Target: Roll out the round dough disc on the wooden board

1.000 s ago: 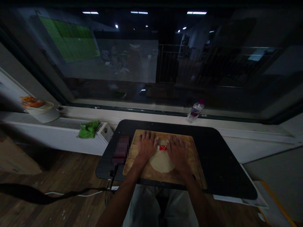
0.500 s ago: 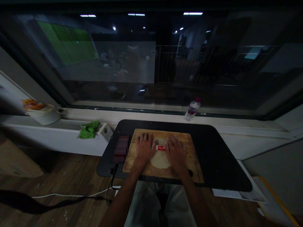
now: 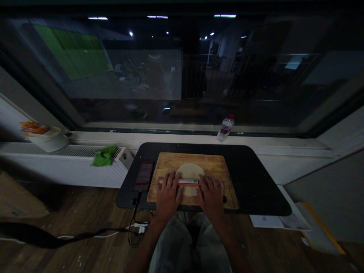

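- Filling the middle of the view, the black desk (image 3: 253,185) bears a wooden board (image 3: 218,167), left of its centre, near edges almost together.
- Beyond the desk's left edge, up on the radiator (image 3: 71,170), it's a white tub (image 3: 49,143) with an orange figure (image 3: 32,127) at its rim; deeper contents can't be made out.
- On the board, a pale round of dough (image 3: 190,169), spread about midway between its left and right edges.
- And the hands! Left hand (image 3: 168,193) and right hand (image 3: 211,193), both palm down and opened out, fingers slightly bent over the pin's two ends without wrapping round it.
- Past the desk's far edge, toward the far right corner, a capped clear bottle (image 3: 226,128) on the sill; its fill level can't be read.
- Across the dough lies the rolling pin (image 3: 189,182), red-and-white label showing, long axis left to right, roughly parallel to the board's far edge, ends pointing to its sides.
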`<state>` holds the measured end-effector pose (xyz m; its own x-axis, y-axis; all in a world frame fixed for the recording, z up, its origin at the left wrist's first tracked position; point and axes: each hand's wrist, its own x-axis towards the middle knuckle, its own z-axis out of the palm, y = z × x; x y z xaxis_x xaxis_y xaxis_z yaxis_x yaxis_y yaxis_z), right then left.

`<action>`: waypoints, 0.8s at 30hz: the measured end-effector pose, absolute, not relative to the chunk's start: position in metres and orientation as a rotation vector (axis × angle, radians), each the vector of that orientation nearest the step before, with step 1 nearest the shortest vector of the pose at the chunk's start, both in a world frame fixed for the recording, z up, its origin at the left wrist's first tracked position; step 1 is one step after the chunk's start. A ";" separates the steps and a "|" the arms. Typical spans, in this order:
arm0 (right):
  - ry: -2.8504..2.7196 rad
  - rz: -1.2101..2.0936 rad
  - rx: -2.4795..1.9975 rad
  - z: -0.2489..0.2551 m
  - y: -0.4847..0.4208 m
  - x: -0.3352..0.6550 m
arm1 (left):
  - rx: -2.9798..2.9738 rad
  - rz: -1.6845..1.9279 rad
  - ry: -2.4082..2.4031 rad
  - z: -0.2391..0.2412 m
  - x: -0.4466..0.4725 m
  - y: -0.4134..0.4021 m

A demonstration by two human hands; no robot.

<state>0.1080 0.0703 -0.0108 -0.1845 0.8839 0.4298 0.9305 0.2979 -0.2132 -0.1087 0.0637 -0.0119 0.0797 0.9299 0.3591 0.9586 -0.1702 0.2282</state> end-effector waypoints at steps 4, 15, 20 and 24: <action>-2.183 -0.026 -1.584 -0.007 0.071 0.121 | -2.297 -0.645 -1.949 -0.019 -0.115 0.056; -2.024 0.012 -1.845 -0.010 0.116 0.164 | -2.140 -0.887 -2.175 -0.041 -0.093 0.066; -1.958 0.076 -1.835 -0.020 0.116 0.168 | -2.264 -0.819 -2.074 -0.036 -0.085 0.064; -1.941 0.077 -1.804 -0.021 0.112 0.167 | -2.314 -0.700 -2.023 -0.034 -0.084 0.063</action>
